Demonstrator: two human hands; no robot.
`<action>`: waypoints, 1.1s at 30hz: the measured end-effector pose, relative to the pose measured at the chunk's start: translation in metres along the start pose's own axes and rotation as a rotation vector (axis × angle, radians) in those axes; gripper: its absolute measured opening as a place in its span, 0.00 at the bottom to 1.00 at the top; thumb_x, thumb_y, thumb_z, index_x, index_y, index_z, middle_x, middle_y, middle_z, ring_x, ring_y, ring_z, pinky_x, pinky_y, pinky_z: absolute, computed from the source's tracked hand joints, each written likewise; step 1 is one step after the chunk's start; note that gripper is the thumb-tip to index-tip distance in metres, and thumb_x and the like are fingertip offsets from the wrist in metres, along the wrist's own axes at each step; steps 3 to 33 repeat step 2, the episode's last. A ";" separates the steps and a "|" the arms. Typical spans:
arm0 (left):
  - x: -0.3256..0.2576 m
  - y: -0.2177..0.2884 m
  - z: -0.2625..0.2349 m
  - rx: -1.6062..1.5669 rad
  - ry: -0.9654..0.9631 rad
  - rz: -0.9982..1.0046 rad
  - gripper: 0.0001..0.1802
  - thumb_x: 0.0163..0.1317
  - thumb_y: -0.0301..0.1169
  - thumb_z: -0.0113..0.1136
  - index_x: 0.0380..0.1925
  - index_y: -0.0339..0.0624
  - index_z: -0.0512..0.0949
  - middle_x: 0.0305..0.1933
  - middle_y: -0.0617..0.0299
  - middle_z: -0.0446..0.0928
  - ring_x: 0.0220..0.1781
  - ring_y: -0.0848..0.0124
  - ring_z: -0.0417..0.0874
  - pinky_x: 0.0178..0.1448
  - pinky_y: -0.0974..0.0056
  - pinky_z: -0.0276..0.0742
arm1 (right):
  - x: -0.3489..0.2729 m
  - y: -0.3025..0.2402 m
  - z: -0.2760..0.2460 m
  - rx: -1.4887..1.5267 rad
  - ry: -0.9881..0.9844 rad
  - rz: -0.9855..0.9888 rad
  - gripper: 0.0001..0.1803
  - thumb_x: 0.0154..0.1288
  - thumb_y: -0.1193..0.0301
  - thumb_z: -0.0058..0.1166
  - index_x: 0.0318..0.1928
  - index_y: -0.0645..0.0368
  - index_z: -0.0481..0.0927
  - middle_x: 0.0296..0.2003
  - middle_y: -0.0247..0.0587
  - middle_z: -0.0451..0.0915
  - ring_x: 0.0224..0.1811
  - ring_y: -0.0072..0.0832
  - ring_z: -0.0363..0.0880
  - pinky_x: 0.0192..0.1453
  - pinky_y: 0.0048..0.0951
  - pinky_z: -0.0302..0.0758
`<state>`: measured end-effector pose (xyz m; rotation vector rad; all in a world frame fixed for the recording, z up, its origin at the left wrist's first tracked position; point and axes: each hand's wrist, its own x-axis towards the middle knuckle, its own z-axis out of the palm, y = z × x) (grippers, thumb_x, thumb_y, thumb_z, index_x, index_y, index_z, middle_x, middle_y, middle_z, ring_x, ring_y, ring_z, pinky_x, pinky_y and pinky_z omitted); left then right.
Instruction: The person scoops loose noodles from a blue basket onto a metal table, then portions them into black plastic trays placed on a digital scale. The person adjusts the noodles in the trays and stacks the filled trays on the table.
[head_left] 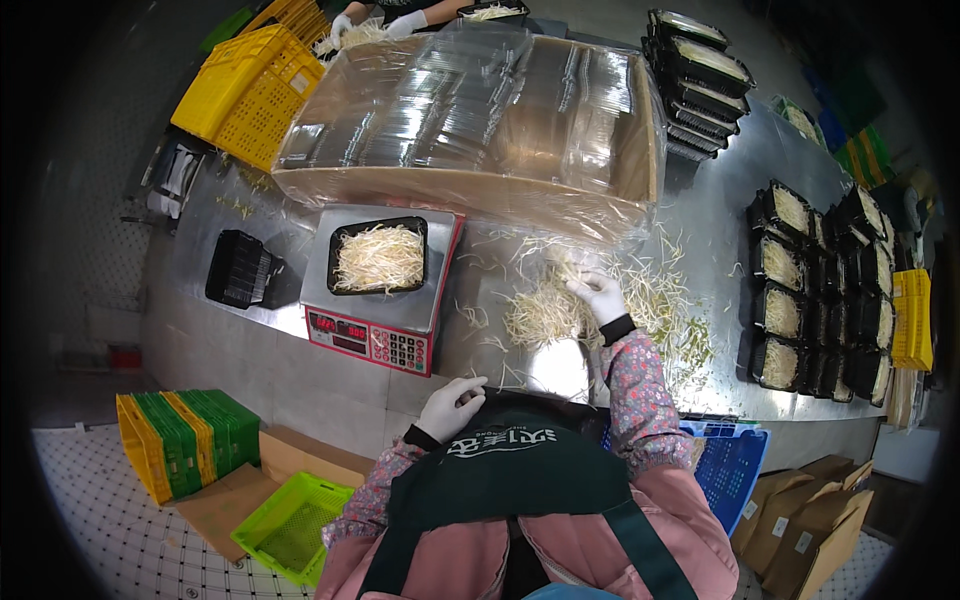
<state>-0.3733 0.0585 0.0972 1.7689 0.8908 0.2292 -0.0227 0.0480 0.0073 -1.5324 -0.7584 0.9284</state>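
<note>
My right hand, in a white glove, is at the loose pile of bean sprouts on the metal table. Its fingers are bent together around some sprouts at the pile's far edge. Near the table's front edge, my left hand, also gloved, is loosely curled with a gap between thumb and forefinger; nothing shows in it. A black plastic tray heaped with bean sprouts rests on the red-and-silver weighing scale. The scale's display is lit red. Left of it is a black tray stack.
A large carton of clear plastic lids lies behind the scale. Filled trays stand in stacks at the far right and back. A yellow crate is at back left. Beyond the carton, a co-worker's gloved hands handle sprouts.
</note>
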 end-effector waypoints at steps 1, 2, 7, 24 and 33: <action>-0.004 -0.004 -0.002 -0.018 0.019 0.022 0.19 0.59 0.26 0.61 0.53 0.42 0.77 0.36 0.65 0.78 0.30 0.78 0.75 0.39 0.72 0.73 | 0.001 -0.014 -0.011 0.109 -0.073 0.149 0.09 0.61 0.68 0.63 0.35 0.62 0.85 0.40 0.39 0.82 0.47 0.22 0.76 0.51 0.21 0.70; -0.008 -0.007 -0.006 -0.027 0.004 -0.022 0.19 0.61 0.27 0.60 0.53 0.42 0.77 0.38 0.65 0.78 0.32 0.77 0.76 0.39 0.73 0.74 | 0.005 -0.018 -0.020 0.218 -0.097 0.271 0.11 0.61 0.67 0.63 0.40 0.61 0.85 0.46 0.42 0.81 0.46 0.23 0.77 0.51 0.22 0.71; -0.008 -0.007 -0.006 -0.027 0.004 -0.022 0.19 0.61 0.27 0.60 0.53 0.42 0.77 0.38 0.65 0.78 0.32 0.77 0.76 0.39 0.73 0.74 | 0.005 -0.018 -0.020 0.218 -0.097 0.271 0.11 0.61 0.67 0.63 0.40 0.61 0.85 0.46 0.42 0.81 0.46 0.23 0.77 0.51 0.22 0.71; -0.008 -0.007 -0.006 -0.027 0.004 -0.022 0.19 0.61 0.27 0.60 0.53 0.42 0.77 0.38 0.65 0.78 0.32 0.77 0.76 0.39 0.73 0.74 | 0.005 -0.018 -0.020 0.218 -0.097 0.271 0.11 0.61 0.67 0.63 0.40 0.61 0.85 0.46 0.42 0.81 0.46 0.23 0.77 0.51 0.22 0.71; -0.008 -0.007 -0.006 -0.027 0.004 -0.022 0.19 0.61 0.27 0.60 0.53 0.42 0.77 0.38 0.65 0.78 0.32 0.77 0.76 0.39 0.73 0.74 | 0.005 -0.018 -0.020 0.218 -0.097 0.271 0.11 0.61 0.67 0.63 0.40 0.61 0.85 0.46 0.42 0.81 0.46 0.23 0.77 0.51 0.22 0.71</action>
